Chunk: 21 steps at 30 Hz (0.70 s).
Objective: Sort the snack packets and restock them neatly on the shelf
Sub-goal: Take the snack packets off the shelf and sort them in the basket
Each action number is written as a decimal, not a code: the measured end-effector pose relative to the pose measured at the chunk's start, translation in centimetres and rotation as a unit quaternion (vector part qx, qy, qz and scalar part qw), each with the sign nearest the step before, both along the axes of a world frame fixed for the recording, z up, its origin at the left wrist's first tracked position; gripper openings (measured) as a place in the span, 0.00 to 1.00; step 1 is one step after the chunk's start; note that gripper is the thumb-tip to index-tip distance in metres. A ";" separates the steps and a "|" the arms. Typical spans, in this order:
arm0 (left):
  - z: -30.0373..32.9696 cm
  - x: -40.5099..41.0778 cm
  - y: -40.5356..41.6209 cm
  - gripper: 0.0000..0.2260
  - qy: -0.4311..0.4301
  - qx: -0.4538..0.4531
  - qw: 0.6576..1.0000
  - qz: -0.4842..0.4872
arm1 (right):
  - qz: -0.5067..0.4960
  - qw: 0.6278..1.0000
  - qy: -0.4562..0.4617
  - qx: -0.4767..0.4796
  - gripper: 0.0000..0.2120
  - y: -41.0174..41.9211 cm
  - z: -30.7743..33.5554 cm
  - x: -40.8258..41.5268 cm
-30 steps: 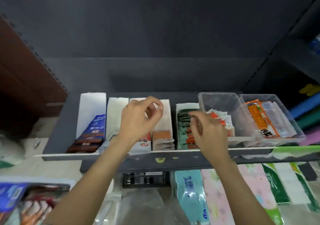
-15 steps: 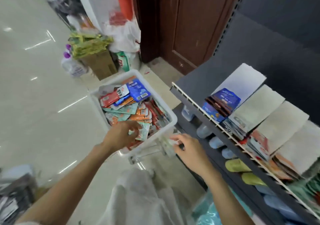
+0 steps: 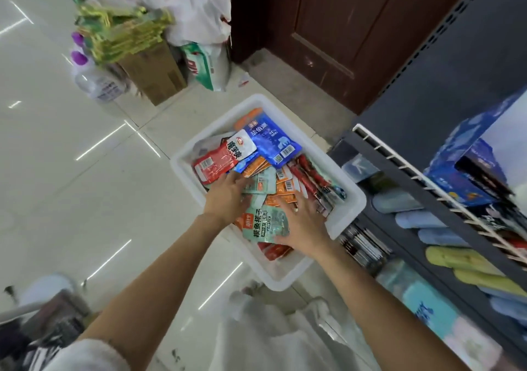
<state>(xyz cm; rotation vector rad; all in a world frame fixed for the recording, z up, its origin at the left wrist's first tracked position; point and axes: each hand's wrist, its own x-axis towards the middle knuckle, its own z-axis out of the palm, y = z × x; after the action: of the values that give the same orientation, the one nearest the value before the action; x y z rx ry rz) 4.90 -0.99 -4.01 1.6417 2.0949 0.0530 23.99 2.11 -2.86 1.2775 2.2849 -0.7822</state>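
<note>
A white plastic bin (image 3: 346, 215) stands on the floor beside the shelf, full of mixed snack packets. On top lie a blue packet (image 3: 273, 141), a red-and-white packet (image 3: 222, 156) and a pale green packet (image 3: 266, 225). Both my hands are inside the bin. My left hand (image 3: 229, 195) rests on the pile with fingers spread over green and orange packets. My right hand (image 3: 302, 222) lies flat on the pile, its thumb against the pale green packet. Neither hand visibly grips a packet.
The dark shelf (image 3: 405, 171) runs along the right, with blue boxes (image 3: 467, 171) on its upper level and coloured items below. A cardboard box (image 3: 154, 71), bottles (image 3: 94, 79) and plastic bags (image 3: 199, 8) stand behind the bin. A brown door (image 3: 328, 28) is at the back.
One second ago both hands were at the shelf trays. The view swung left and down to the floor bin, and both hands now lie on the packets in it.
</note>
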 end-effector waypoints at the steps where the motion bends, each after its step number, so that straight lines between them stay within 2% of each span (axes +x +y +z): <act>1: -0.5 -0.2 0.3 0.22 0.023 0.001 0.999 -0.033 | 0.018 0.999 -0.028 0.009 0.46 -0.2 -0.2 -0.2; 5: -1.8 -0.6 1.4 0.25 0.085 0.029 0.991 -0.102 | 0.063 0.993 -0.086 0.051 0.48 -0.5 -0.8 -0.6; 9: -2.2 -0.4 1.9 0.20 0.124 0.042 0.979 -0.155 | 0.070 0.991 -0.085 0.073 0.44 -0.6 -1.0 -0.4; 13: -2.1 0.2 0.8 0.18 0.071 0.094 0.963 -0.243 | 0.018 0.990 -0.067 0.120 0.39 -0.3 -0.5 0.4; 15: -2.0 0.7 0.3 0.18 0.037 0.086 0.963 -0.254 | -0.009 0.988 -0.062 0.142 0.40 -0.2 -0.2 0.8; 18: -2.0 0.9 0.3 0.26 0.004 0.015 0.979 -0.204 | -0.030 0.990 -0.057 0.126 0.42 -0.4 0.1 1.2; 21: -1.7 1.1 0.8 0.36 0.006 -0.026 0.983 -0.182 | -0.122 0.991 0.014 0.056 0.36 -0.4 -0.1 1.1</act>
<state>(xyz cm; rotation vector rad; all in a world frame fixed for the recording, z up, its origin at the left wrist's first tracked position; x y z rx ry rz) 5.96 -0.19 -5.66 1.9668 1.7560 -0.1304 25.10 1.71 -2.92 1.6300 2.2476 -0.7646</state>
